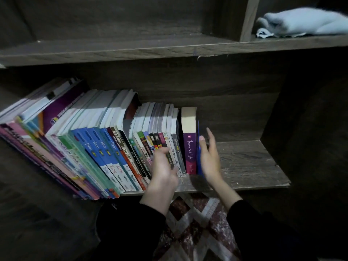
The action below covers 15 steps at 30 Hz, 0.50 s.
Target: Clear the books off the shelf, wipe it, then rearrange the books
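Observation:
A long row of books stands on the lower wooden shelf, leaning left, with big workbooks at the left and small paperbacks at the right. A thick purple book ends the row, with a thin blue book against its right side. My right hand lies flat on the blue book, fingers spread, pressing from the right. My left hand rests against the spines of the small paperbacks, fingers loosely bent; a grip on any book cannot be made out.
A light blue cloth lies on the upper right shelf compartment. The upper left compartment is bare wood. A dark side panel bounds the lower shelf on the right. A patterned rug lies below.

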### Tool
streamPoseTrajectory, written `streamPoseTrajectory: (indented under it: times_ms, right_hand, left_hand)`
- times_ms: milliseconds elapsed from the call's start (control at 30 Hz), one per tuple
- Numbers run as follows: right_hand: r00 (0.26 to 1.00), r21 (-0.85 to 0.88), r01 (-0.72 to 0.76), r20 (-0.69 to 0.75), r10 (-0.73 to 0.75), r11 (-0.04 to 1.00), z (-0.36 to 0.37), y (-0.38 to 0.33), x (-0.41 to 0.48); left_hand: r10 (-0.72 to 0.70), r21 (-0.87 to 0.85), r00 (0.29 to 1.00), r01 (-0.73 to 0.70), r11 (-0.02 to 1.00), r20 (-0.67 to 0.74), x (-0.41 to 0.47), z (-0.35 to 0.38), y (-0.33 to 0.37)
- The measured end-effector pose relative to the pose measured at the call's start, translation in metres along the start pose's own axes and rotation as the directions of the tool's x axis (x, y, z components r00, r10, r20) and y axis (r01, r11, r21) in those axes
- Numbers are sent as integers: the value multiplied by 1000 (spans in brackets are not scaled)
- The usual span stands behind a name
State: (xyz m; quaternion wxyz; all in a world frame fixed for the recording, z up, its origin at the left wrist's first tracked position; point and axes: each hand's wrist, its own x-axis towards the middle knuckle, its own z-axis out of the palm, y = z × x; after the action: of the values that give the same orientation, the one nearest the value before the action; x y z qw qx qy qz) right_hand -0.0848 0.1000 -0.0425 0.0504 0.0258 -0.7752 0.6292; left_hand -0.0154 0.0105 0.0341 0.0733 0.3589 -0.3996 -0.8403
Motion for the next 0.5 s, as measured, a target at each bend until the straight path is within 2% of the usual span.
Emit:
streamPoseTrajectory:
  times_ms: [33, 67, 100, 133, 167, 200, 233, 267, 333, 433, 500]
  right_hand:
    - [992, -63, 124, -10, -125, 990, -1, 0, -6]
    - [968, -128, 247, -4, -249, 961, -2, -2, -12]
    - [936, -196, 349, 20, -352, 917, -3, -2, -14]
    - [901, -269, 427, 55, -429, 863, -5, -3, -15]
    - [865, -334, 495, 98, -493, 802, -5, -1, -13]
    - [836, -388, 541, 152, -527, 746, -6, -2, -12]
    - [818, -439, 567, 203, -538, 697, -7, -2, -11]
    - [816, -482, 571, 251, -520, 664, -7, -3, -10]
    - [825, -543, 562, 315, -469, 624, -7, -5, -8]
    - [830, -590, 555, 349, -435, 587, -9, -9, -8]
    - [834, -581, 551, 353, -424, 599, -8, -13, -10]
  left_hand:
    - [142, 137, 990, -143, 980, 20, -4, -1, -7]
    - [331, 292, 943, -329, 898, 46, -6, -5, -14]
    - [548, 449, 830, -532, 718, 107, -2, -11, -19]
    - [738, 578, 640, -692, 432, 215, 8, -19, -22]
    - [825, 669, 438, -736, 101, 357, 21, -27, -21]
    - [821, 709, 291, -681, -183, 491, 36, -34, -19]
    - [769, 711, 226, -591, -380, 598, 47, -40, -15]
    - [708, 691, 209, -517, -506, 675, 56, -44, -10]
    - [626, 651, 224, -433, -623, 747, 69, -50, -4]
    - [591, 644, 263, -401, -652, 762, 72, -55, -5]
    - [584, 646, 280, -397, -652, 762, 67, -51, -1]
